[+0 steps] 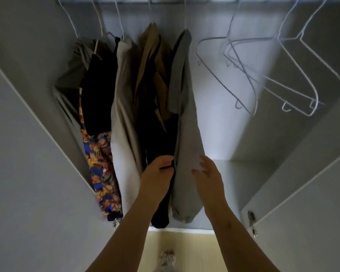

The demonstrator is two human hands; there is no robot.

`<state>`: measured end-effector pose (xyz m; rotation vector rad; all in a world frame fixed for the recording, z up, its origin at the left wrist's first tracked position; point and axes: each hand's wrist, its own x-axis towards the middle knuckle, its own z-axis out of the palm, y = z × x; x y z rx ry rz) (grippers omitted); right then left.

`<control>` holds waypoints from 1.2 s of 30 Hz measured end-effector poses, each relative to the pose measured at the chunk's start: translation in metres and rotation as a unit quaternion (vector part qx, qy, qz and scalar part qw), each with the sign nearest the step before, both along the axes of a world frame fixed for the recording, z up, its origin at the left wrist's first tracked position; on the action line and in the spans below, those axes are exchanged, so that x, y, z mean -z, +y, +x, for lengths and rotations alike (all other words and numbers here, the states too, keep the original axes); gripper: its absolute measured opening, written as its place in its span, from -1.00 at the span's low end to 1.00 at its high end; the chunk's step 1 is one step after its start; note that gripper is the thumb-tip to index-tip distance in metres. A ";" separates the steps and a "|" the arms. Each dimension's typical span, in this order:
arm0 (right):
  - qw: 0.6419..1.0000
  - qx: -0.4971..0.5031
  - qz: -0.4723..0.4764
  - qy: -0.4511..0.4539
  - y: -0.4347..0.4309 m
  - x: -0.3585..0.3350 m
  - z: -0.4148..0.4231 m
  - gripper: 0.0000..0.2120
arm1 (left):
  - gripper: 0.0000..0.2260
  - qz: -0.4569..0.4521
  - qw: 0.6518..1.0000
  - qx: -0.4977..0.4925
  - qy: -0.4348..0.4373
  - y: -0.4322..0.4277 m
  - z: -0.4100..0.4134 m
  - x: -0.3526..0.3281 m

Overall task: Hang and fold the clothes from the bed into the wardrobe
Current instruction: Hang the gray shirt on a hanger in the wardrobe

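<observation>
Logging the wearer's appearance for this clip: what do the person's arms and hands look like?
The left hand and right hand are bare: no gloves, rings or watch show, and no sleeve reaches into view. Blur hides finer marks.

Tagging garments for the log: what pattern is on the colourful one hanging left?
The printed garment: teddy bears on blue, in the head view.

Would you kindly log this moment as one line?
left hand: grips dark garment | right hand: open, by grey garment
</observation>
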<state>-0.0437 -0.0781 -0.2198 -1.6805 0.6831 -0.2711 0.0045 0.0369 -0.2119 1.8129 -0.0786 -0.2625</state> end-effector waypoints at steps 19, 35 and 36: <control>0.949 0.271 0.113 0.117 0.099 0.085 -0.261 -0.79 | -0.82 0.100 0.921 0.333 0.176 0.043 -0.199 0.064; 0.759 0.622 0.190 0.026 0.263 0.087 -0.550 -0.87 | -0.86 0.180 0.710 0.679 0.061 0.102 -0.474 0.078; 0.744 0.639 0.191 0.025 0.276 0.086 -0.575 -0.87 | -0.87 0.180 0.693 0.696 0.058 0.108 -0.501 0.080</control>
